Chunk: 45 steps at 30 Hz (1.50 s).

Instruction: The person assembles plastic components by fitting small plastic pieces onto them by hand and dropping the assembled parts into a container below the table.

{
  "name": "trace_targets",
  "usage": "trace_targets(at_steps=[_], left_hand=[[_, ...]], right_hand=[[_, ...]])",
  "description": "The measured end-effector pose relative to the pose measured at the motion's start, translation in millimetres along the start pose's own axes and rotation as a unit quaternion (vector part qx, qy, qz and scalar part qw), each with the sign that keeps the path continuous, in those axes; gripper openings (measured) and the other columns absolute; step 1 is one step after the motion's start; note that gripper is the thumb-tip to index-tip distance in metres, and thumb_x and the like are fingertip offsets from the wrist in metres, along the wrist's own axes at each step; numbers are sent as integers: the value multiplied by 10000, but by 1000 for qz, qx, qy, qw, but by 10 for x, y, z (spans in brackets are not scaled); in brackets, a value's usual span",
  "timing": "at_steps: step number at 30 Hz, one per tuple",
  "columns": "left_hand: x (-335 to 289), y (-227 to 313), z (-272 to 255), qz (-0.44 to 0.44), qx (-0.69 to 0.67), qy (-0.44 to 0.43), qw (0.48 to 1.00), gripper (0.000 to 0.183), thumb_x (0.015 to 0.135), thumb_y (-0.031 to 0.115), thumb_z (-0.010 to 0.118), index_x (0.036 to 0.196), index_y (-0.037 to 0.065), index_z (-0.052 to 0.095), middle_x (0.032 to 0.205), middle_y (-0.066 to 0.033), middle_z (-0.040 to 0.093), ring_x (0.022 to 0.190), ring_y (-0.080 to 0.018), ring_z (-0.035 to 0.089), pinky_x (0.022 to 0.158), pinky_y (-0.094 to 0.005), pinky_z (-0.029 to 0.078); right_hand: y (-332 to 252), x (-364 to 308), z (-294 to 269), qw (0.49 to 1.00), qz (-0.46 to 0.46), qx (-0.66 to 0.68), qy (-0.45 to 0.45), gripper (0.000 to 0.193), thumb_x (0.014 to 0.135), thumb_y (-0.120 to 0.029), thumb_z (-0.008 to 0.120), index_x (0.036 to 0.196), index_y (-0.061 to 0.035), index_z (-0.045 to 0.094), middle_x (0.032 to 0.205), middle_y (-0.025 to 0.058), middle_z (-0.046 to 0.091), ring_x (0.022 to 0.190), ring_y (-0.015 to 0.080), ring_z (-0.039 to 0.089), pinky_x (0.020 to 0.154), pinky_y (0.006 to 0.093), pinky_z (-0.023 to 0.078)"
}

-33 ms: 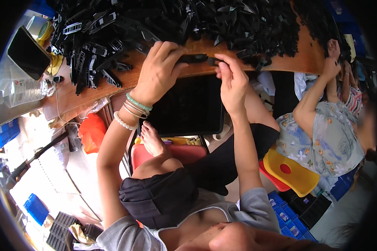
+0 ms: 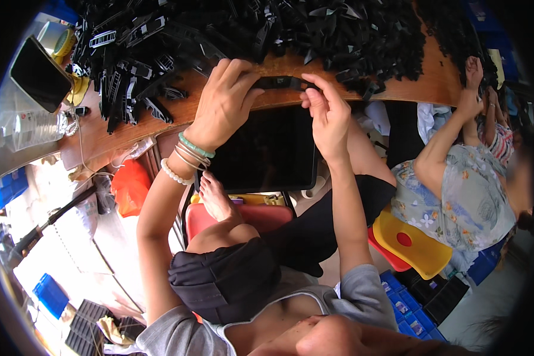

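Observation:
A slim black plastic part [image 2: 277, 82] is held level just off the near edge of the wooden table. Its left end sits between the thumb and fingers of my left hand [image 2: 221, 98], which wears several bracelets at the wrist. My right hand [image 2: 327, 115] pinches the right end, where a smaller dark piece [image 2: 305, 84] meets the part; whether the two are joined I cannot tell. Behind my hands lies a big heap of black plastic parts [image 2: 231, 32], longer slotted ones on the left and small ones on the right.
The wooden table [image 2: 421, 89] curves across the front. A dark phone [image 2: 40, 74] stands at the left by a clear plastic container [image 2: 32, 132]. Below my hands is a black tray [image 2: 267, 154]. Another person's arm [image 2: 457, 118] works at the right, beside a yellow stool [image 2: 412, 243].
My right hand has shifted slightly left, and the small dark piece in it now touches the black part. My left hand stays in place.

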<state>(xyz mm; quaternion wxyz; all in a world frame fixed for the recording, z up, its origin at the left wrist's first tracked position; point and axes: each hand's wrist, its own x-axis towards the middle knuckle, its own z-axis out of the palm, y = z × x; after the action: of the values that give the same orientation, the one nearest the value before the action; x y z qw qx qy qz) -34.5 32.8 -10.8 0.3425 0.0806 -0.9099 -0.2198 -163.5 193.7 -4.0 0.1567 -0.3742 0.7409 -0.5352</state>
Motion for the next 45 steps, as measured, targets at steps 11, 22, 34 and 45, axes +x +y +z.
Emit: trace_targets(at_steps=[11, 22, 34, 45], left_hand=[[-33, -45, -74, -14, -8, -35, 999, 239, 742, 43, 749, 974, 10, 703, 985, -80, 619, 888, -281, 556, 786, -364, 459], [-60, -2, -110, -30, -83, -42, 995, 375, 688, 208, 851, 973, 6, 715, 917, -81, 641, 866, -275, 589, 783, -366, 476], [304, -45, 221, -108, 121, 93, 982, 228, 836, 182, 749, 967, 44, 623, 870, -58, 599, 591, -244, 615, 521, -344, 491], [-103, 255, 19, 62, 88, -40, 993, 439, 710, 188, 785, 1086, 83, 584, 1135, -177, 527, 930, -302, 575, 753, -369, 527]], right_hand=[[-7, 225, -149, 990, -75, -58, -105, 286, 775, -4, 766, 1057, 6, 720, 867, 77, 625, 765, 197, 592, 685, 297, 464], [-12, -94, -91, 984, -143, -57, -91, 192, 786, 49, 732, 974, 13, 725, 950, 96, 624, 777, 205, 617, 663, 301, 482], [202, 174, -211, 883, -252, -385, 93, 181, 763, -3, 725, 926, -65, 680, 1113, 73, 592, 936, 287, 555, 774, 419, 423], [60, 59, 185, 985, -144, -57, 78, 302, 826, 66, 684, 1115, -8, 635, 1039, 100, 619, 752, 194, 644, 695, 316, 544]])
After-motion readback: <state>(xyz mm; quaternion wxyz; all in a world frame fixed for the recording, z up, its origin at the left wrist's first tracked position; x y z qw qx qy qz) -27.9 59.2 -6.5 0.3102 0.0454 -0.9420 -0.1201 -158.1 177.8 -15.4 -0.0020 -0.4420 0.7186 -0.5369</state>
